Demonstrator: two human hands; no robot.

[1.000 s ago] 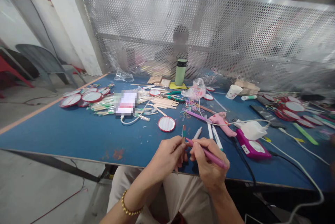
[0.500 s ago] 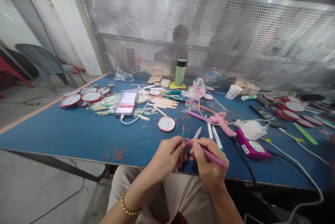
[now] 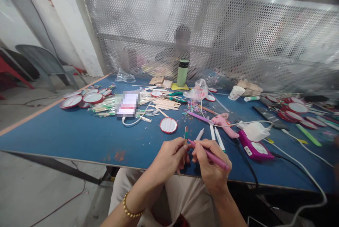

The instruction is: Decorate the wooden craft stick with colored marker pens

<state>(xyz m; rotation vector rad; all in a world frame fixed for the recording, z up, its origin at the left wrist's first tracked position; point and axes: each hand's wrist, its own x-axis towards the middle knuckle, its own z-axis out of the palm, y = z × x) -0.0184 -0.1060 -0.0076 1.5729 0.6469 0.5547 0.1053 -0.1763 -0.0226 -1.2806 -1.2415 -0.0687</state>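
While the left hand (image 3: 171, 153) pinches a thin stick (image 3: 186, 132) over the front edge of the blue surface (image 3: 87, 133), the right hand's (image 3: 212, 171) grip pinches a pink pen (image 3: 215, 159) beside it. Red print on the paper cup (image 3: 236, 93) is too small to read. A perforated panel (image 3: 148, 18) lines the rear edge; a gray chair (image 3: 43, 58) stands beyond the left edge.

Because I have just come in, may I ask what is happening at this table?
At the blue table, the person's left hand grips a thin stick with a green band. The right hand holds a pink marker pen, its tip close to the stick. A red-rimmed disc lies beyond the hands, and a pink glue gun to the right.
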